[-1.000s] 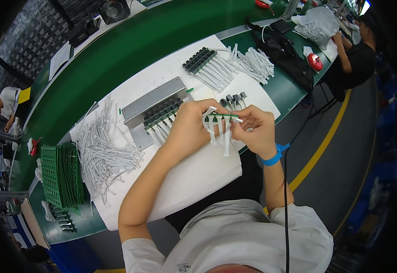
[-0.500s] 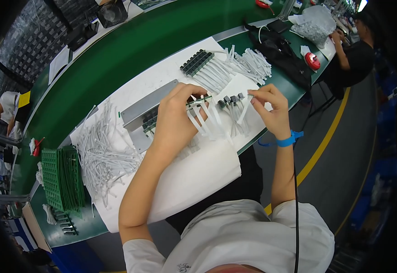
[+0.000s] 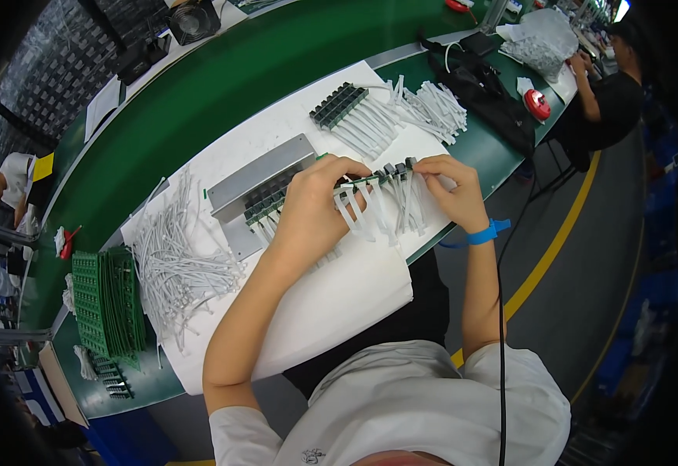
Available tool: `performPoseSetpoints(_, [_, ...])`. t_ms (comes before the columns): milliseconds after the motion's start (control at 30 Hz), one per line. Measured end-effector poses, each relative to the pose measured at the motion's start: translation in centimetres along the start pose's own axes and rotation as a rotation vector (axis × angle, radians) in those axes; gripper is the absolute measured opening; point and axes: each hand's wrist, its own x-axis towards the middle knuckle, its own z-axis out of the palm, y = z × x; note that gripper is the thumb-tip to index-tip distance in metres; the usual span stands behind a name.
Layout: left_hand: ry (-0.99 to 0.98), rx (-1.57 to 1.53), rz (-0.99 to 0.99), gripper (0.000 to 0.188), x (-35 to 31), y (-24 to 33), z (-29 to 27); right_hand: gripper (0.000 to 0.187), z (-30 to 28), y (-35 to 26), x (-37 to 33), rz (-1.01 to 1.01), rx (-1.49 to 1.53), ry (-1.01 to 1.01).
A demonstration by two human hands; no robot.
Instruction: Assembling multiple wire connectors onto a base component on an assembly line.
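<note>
Above the white sheet [image 3: 339,311] on the green table [image 3: 152,391], the left hand [image 3: 308,206] grasps a thin green strip [image 3: 346,189] between thumb and fingers; flat white cables [image 3: 358,216] hang down from it. The right hand [image 3: 461,196], with a blue band [image 3: 488,231] around its wrist, has its thumb and forefinger close together at the right end of a row of dark blocks [image 3: 389,170]; I cannot tell if they pinch something. The strip is just left of these blocks. Behind the left hand stands a grey metal holder [image 3: 265,177].
</note>
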Motion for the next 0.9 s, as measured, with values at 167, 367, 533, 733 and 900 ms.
performPoseSetpoints(167, [-0.062,-0.145,-0.097,0.022,-0.2,-0.1,0.1,0.022,0.3,-2.1,-0.4,0.023,0.032,0.127])
performPoseSetpoints(367, [-0.147,-0.242,-0.098,0.025,-0.3,-0.1,0.5,0.035,2.8,-7.2,-1.0,0.051,0.225,-0.021])
performPoseSetpoints(533, [-0.116,-0.317,-0.076,0.026,-0.5,-0.1,0.8,0.028,3.2,-7.4,-1.4,0.182,0.376,-0.046])
performPoseSetpoints(733, [-0.220,-0.239,-0.135,0.030,-0.2,0.5,0.8,0.019,3.8,-6.8,-1.8,0.321,0.513,-0.056])
performPoseSetpoints(900, [-0.160,-0.288,-0.111,0.034,-0.4,0.1,1.3,0.019,4.2,-6.8,-2.0,0.377,0.578,-0.030])
